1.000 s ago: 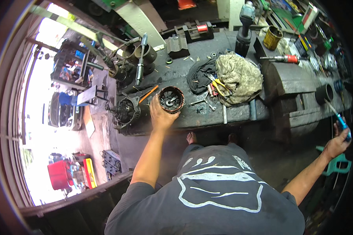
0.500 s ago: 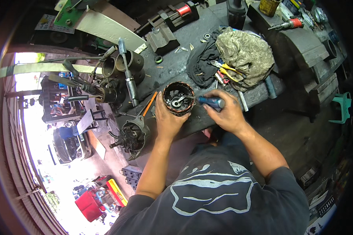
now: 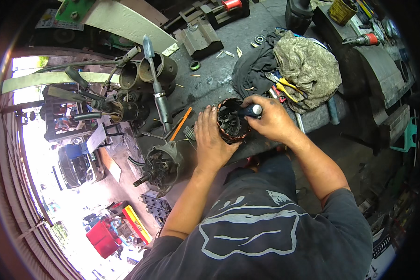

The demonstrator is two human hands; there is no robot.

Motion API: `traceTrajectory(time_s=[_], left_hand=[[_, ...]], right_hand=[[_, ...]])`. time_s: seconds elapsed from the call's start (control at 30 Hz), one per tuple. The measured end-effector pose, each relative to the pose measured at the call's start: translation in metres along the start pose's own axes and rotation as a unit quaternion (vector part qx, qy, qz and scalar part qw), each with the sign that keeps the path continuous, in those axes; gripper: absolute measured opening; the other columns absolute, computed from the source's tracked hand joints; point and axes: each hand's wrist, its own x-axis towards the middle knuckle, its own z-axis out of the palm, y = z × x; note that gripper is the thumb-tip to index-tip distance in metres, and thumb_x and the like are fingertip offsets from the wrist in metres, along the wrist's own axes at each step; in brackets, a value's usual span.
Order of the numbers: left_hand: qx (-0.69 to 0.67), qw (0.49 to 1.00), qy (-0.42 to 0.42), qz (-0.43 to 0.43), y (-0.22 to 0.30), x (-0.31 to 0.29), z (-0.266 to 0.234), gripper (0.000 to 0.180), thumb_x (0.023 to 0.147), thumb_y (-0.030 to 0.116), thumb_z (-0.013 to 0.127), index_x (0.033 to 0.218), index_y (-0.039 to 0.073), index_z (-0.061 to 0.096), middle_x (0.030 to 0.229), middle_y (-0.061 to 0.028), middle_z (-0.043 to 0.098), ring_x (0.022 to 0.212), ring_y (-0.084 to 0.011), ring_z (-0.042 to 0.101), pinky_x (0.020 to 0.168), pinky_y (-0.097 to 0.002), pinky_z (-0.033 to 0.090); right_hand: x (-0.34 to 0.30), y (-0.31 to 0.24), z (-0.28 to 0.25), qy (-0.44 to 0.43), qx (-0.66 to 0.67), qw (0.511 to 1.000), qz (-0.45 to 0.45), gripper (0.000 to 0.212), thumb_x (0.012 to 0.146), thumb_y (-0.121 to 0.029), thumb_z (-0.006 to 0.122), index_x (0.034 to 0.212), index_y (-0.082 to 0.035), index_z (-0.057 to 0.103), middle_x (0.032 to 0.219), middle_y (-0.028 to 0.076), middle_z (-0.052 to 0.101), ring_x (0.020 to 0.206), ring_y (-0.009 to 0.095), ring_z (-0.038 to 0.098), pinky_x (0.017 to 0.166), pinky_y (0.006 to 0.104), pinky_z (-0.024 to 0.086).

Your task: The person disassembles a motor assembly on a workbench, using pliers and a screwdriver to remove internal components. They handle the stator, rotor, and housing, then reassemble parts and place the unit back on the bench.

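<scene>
A round metal part with copper-coloured winding around its rim, like a stator [image 3: 232, 139], sits at the bench's near edge, dark and cluttered inside. Against its left and near side rests my left hand [image 3: 212, 142], fingers along the wall and thumb round the front, gripping it. My right hand [image 3: 274, 120] is closed around the dark blue handle of a screwdriver [image 3: 252, 111], its silver butt end turned up. The handle leans over the stator's right rim; the tip is lost in the dark inside.
To the left stand a metal housing with a shaft [image 3: 161, 165], an orange strip [image 3: 181, 123] and metal cylinders [image 3: 161, 67] with a long tool across them. Rags [image 3: 308, 70] and yellow-handled pliers [image 3: 289, 88] lie at the right. Behind is a vise-like block [image 3: 198, 42].
The screwdriver has swung from lying nearly flat to steeper, its handle now over the stator's rim. The shiny ring-shaped piece seen inside the stator no longer shows. The whole view has shifted.
</scene>
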Motion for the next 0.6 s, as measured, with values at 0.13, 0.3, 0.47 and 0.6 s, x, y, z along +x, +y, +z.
traceTrajectory(time_s=[0.13,0.3,0.47,0.6], left_hand=[[0.006,1.000,-0.019,-0.001,0.000,0.004,-0.003,0.131,0.063,0.028,0.108,0.168,-0.001,0.035,0.168,-0.0289,0.046,0.158,-0.0500,0.044,0.131,-0.0593,0.037],[-0.051,0.998,-0.032,-0.011,-0.017,0.009,-0.008,0.133,0.062,0.033,0.108,0.169,0.001,0.035,0.170,-0.0267,0.044,0.159,-0.0501,0.041,0.132,-0.0602,0.035],[-0.061,0.998,-0.027,-0.001,-0.026,0.004,-0.006,0.135,0.062,0.032,0.108,0.169,0.000,0.032,0.170,-0.0285,0.044,0.159,-0.0499,0.043,0.132,-0.0599,0.036],[-0.076,0.996,-0.032,-0.018,-0.032,0.000,-0.009,0.137,0.063,0.031,0.108,0.170,-0.001,0.030,0.171,-0.0295,0.042,0.160,-0.0496,0.043,0.132,-0.0588,0.037]], right_hand=[[0.003,0.011,-0.015,-0.039,0.046,0.996,0.068,0.035,0.091,-0.006,0.085,0.124,-0.005,0.074,0.109,0.017,0.081,0.102,0.032,0.080,0.090,0.0421,0.061],[0.004,0.019,-0.014,-0.058,0.059,0.997,0.007,0.034,0.092,-0.004,0.085,0.123,-0.005,0.072,0.107,0.018,0.080,0.101,0.034,0.080,0.088,0.0428,0.061],[0.001,0.005,0.002,0.000,0.008,0.998,-0.060,0.033,0.093,-0.008,0.085,0.122,-0.004,0.069,0.104,0.020,0.079,0.096,0.035,0.080,0.085,0.0443,0.061],[-0.001,0.000,-0.011,-0.007,0.107,0.993,0.043,0.034,0.094,-0.008,0.081,0.126,-0.003,0.069,0.120,0.013,0.080,0.114,0.029,0.078,0.101,0.0410,0.059]])
